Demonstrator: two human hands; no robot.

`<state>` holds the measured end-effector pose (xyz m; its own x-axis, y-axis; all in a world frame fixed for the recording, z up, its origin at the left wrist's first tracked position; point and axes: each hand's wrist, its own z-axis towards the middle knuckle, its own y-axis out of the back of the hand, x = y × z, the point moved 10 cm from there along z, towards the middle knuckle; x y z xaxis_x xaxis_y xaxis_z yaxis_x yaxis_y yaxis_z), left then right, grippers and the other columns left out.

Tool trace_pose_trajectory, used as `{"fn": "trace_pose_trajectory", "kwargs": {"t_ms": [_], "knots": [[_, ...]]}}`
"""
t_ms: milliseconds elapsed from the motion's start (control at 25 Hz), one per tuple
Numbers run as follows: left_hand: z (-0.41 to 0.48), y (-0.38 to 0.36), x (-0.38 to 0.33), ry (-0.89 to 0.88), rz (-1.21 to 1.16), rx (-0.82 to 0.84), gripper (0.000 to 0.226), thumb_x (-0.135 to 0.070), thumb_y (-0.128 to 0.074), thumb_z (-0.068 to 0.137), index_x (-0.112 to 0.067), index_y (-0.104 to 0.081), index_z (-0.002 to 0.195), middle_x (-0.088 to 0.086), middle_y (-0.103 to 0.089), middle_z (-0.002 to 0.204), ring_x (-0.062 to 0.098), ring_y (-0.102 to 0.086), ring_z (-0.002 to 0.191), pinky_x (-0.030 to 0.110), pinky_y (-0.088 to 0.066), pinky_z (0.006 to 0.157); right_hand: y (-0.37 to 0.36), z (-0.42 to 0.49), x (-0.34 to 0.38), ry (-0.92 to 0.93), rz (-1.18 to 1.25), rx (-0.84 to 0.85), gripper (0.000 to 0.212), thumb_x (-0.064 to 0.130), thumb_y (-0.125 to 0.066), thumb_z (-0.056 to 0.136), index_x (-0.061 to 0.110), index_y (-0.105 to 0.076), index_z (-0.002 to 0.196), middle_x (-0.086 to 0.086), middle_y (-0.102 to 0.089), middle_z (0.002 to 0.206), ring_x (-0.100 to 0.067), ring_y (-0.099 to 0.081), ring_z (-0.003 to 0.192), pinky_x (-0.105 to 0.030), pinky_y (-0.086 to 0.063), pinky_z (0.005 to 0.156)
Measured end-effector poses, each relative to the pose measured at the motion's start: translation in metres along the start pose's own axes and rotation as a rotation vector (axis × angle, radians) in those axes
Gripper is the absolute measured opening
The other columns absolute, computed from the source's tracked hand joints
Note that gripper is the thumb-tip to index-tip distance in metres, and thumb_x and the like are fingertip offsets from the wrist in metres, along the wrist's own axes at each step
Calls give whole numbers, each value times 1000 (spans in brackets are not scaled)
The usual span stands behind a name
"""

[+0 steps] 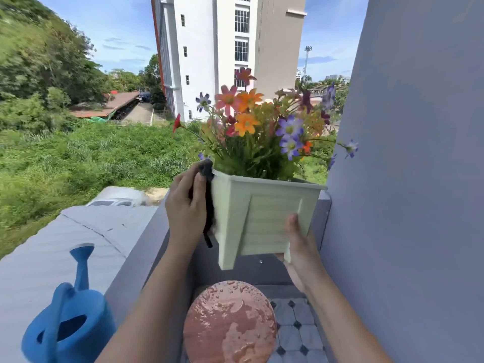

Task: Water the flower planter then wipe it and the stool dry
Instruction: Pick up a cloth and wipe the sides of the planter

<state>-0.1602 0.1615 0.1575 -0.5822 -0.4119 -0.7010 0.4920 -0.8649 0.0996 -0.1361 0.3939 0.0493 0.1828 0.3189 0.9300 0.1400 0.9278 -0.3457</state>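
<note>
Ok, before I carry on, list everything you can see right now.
planter: one, pale green, lifted above the stool between both hands
flowers: one bunch, orange, pink, red, purple, in the planter
cloth: one, dark, against the planter's left side
stool: one, pinkish-red round top, wet, below the planter
watering can: one, blue, on the grey ledge, lower left
floor tiles: several, grey with dark diamonds, right of the stool
wall: one, grey, right
building: one, white, far behind
left hand: one, holds the cloth on the planter
right hand: one, grips the planter's lower right corner
</note>
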Motion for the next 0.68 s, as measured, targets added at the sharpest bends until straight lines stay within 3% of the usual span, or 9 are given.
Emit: {"fn": "trace_pose_trajectory", "kwargs": {"t_ms": [40, 160, 280, 400, 480, 520, 600, 680], "knots": [[5, -6, 16, 95, 31, 31, 31, -24, -44, 98, -16, -63, 121, 6, -64, 103, 5, -52, 93, 13, -34, 74, 2, -1, -1, -1, 27, -19, 19, 53, -55, 84, 37, -47, 89, 23, -63, 86, 4, -61, 76, -26, -50, 62], [-12, -21, 43, 230, 107, 159, 26, -29, -46, 97, -15, -64, 110, 3, -69, 93, 23, -60, 95, 23, -32, 70, -5, 0, 1, 40, -1, 30, 47, 67, -63, 65, 36, -53, 99, 18, -71, 96, 3, -69, 79, -23, -56, 57], [-43, -24, 50, 213, 37, 247, 20, -33, -50, 94, -19, -64, 93, -12, -63, 67, 0, -57, 70, 32, -40, 67, 2, 4, 4, 84, -20, -31, 31, 48, -54, 75, 34, -52, 102, 14, -67, 102, 2, -68, 86, -20, -57, 58], [-57, -14, 38, 240, -175, 178, 20, -39, -51, 89, -32, -68, 98, -22, -65, 71, -5, -53, 69, 30, -45, 71, 0, 6, 11, 143, -93, -42, 38, 51, -56, 70, 35, -52, 104, 13, -65, 106, -3, -65, 96, -20, -57, 58], [-55, 5, 7, 101, -96, -8, 27, -30, -54, 92, -25, -68, 114, -28, -63, 88, -8, -54, 80, 13, -41, 79, -1, 4, 10, 159, -94, -70, 35, 51, -58, 74, 33, -53, 103, 14, -65, 102, 1, -67, 89, -20, -56, 58], [-56, 13, -15, -13, 22, -101, 32, -25, -54, 93, -17, -63, 122, -20, -64, 102, -3, -54, 89, 6, -36, 83, -1, 4, 8, 164, -87, -87, 33, 52, -60, 77, 33, -54, 103, 14, -66, 100, -2, -68, 91, -25, -58, 63], [-69, 11, -54, -351, 282, -192, 33, -13, -58, 92, -7, -60, 125, 6, -64, 121, 20, -50, 97, 14, -33, 90, -3, 3, 5, 184, -94, -118, 37, 58, -64, 77, 34, -57, 104, 9, -69, 101, -15, -67, 101, -43, -58, 82], [-86, -4, -68, -607, 505, -180, 40, 1, -68, 83, -9, -64, 122, 14, -62, 125, 29, -47, 88, 30, -41, 86, -8, 0, 5, 213, -144, -125, 44, 65, -64, 72, 40, -58, 108, 8, -70, 108, -17, -65, 106, -53, -51, 94]]}}
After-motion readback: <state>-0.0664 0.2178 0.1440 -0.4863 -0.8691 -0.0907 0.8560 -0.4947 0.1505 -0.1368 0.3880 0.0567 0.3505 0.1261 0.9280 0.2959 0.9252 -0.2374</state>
